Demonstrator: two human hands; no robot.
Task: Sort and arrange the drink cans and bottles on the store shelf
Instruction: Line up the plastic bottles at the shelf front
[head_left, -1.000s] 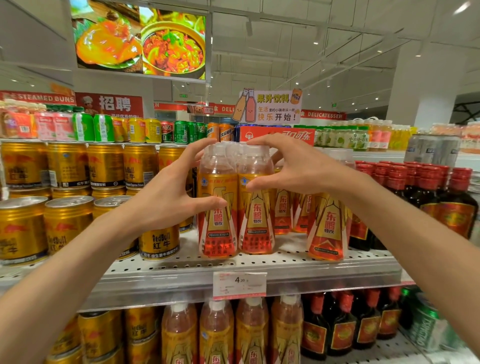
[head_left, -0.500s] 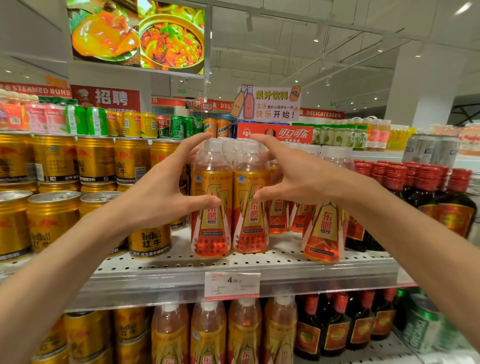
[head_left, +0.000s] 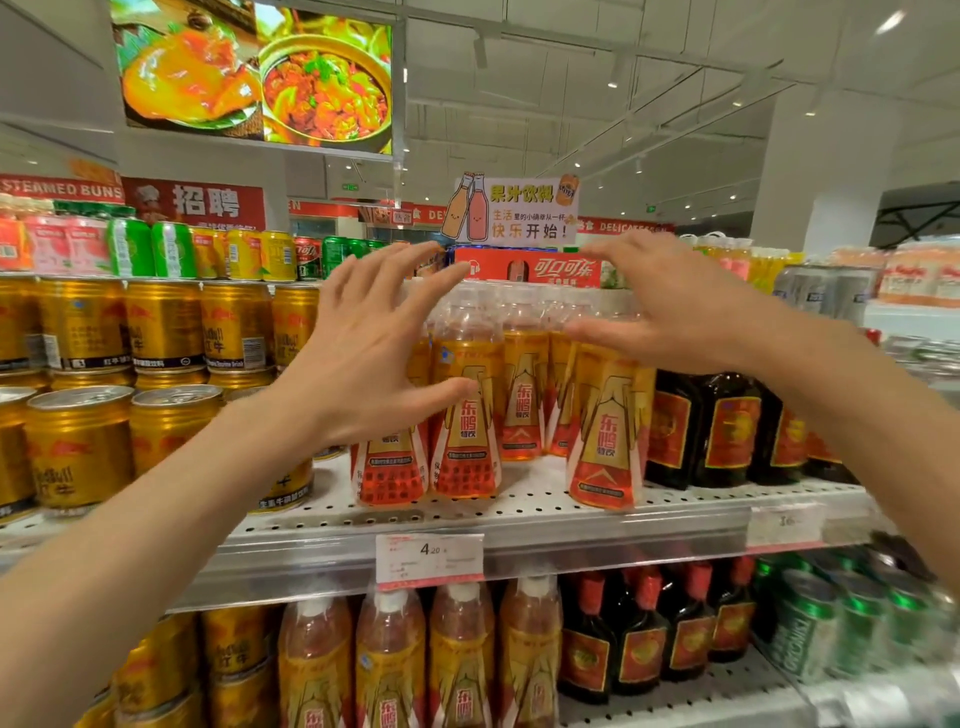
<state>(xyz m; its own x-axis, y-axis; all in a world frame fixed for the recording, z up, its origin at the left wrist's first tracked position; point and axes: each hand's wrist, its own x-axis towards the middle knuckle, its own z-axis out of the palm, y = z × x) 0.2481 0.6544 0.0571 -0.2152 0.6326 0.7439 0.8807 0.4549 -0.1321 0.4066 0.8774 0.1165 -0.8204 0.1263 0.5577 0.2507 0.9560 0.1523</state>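
Observation:
Orange drink bottles with gold and red labels stand in rows on the perforated metal shelf (head_left: 524, 512). Two front bottles (head_left: 467, 431) stand side by side, and a third front bottle (head_left: 602, 447) stands apart to their right. My left hand (head_left: 363, 358) hovers in front of the left bottles with fingers spread, its thumb tip close to a label. My right hand (head_left: 670, 304) hangs over the bottle caps, fingers straight and spread. Neither hand holds anything.
Gold Red Bull cans (head_left: 166, 332) are stacked to the left, dark bottles with red labels (head_left: 727, 431) stand to the right. A price tag (head_left: 428, 558) hangs on the shelf edge. The lower shelf holds more orange bottles (head_left: 460, 665), dark bottles and green cans (head_left: 810, 623).
Both hands have come off the two front bottles and spread open, rising a little. The two bottles stay standing together on the shelf.

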